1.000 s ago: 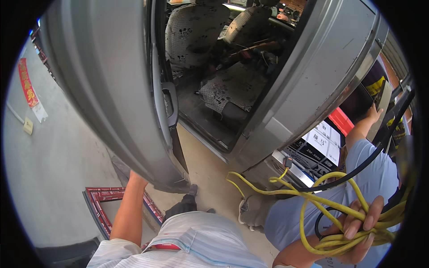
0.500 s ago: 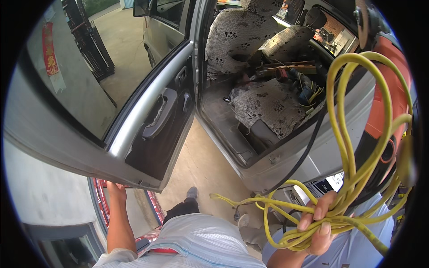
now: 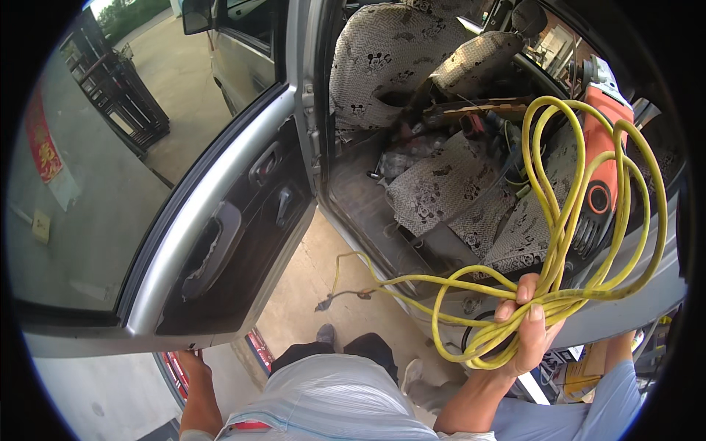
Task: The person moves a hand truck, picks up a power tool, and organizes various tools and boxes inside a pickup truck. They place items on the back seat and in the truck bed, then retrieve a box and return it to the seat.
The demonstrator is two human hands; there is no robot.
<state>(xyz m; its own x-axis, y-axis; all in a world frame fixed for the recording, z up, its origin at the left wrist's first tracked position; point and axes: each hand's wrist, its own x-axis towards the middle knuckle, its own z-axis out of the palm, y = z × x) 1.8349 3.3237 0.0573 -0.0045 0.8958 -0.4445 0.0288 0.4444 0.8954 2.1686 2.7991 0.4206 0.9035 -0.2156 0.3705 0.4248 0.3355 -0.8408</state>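
My right hand (image 3: 535,334) is closed round a bundle of yellow cable (image 3: 507,323), its loops rising above the fingers. One end with a dark plug (image 3: 323,303) dangles to the left over the floor. Behind the upper loops is an orange angle grinder (image 3: 606,151) with a silver head; what holds it up is hidden. My left hand (image 3: 195,365) grips the edge of the open silver car door (image 3: 257,228), its fingertips partly hidden. The door stands swung out to the left of the car's doorway.
Inside the car are patterned seats (image 3: 390,62), a matching loose cover (image 3: 441,191) and cluttered tools. At lower right another person's blue sleeve (image 3: 614,386) and forearm reach toward boxes (image 3: 588,367). A dark metal rack (image 3: 118,88) stands outside at far left.
The grinder and cable loops have moved left and over the car's doorway. The dangling plug has swung left. The door appears larger and nearer, with my left hand still on its edge.
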